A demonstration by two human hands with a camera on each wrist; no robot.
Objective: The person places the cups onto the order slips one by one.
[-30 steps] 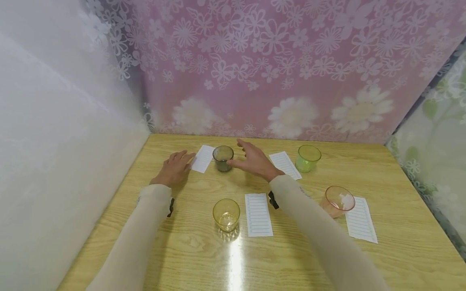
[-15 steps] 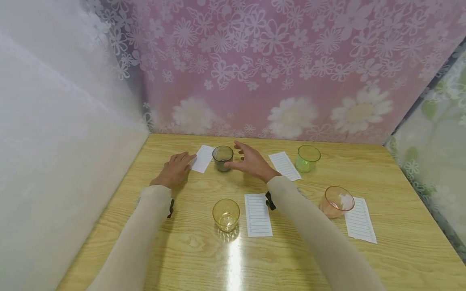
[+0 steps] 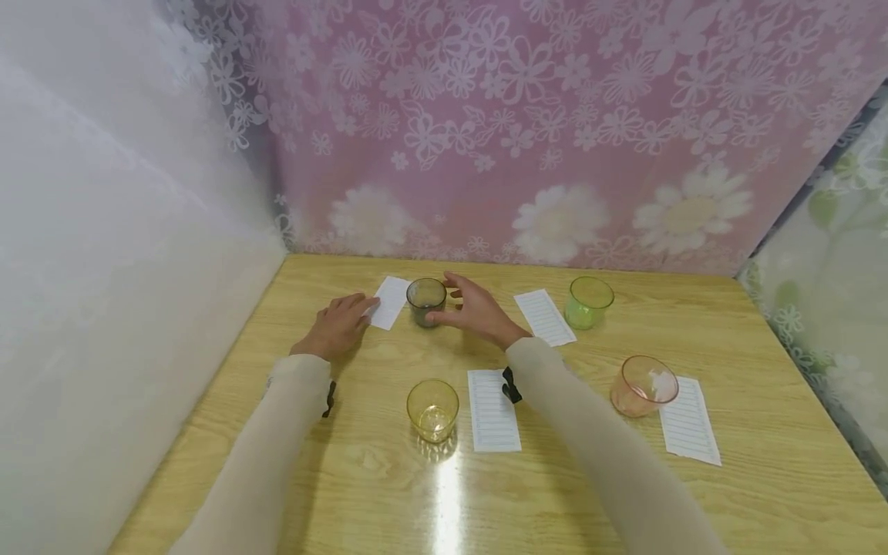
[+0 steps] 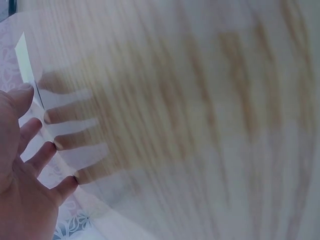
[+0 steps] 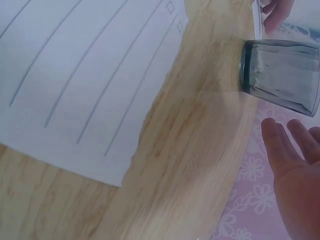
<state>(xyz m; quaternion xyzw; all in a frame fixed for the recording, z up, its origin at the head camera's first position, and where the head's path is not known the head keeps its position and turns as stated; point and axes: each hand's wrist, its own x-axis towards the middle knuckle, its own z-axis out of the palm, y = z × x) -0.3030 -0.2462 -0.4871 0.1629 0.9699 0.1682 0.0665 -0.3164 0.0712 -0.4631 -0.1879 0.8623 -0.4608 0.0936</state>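
Observation:
A smoky grey glass cup [image 3: 426, 304] stands upright at the back of the table, right beside a small lined paper sheet [image 3: 391, 303]. My left hand [image 3: 338, 327] lies low at that sheet's left side, its fingertips at the paper's edge; whether they press it cannot be told. Spread fingers [image 4: 42, 162] show in the left wrist view. To the right of the grey cup is my right hand [image 3: 479, 312], thumb in front and fingers extended behind. The right wrist view shows a gap between these fingers [image 5: 275, 142] and the cup [image 5: 282, 75].
A yellow glass cup [image 3: 432, 411] stands in front, with a lined sheet [image 3: 489, 428] to its right. Farther right are a green cup [image 3: 588, 303] beside another sheet [image 3: 541, 314], and a pink cup [image 3: 634, 393] against a sheet [image 3: 690, 424]. A flowered pink curtain [image 3: 486, 139] borders the table's back.
My right hand has shifted slightly left, closer to the grey cup. My left hand has edged slightly right over the sheet's edge. The cups and sheets stay in place.

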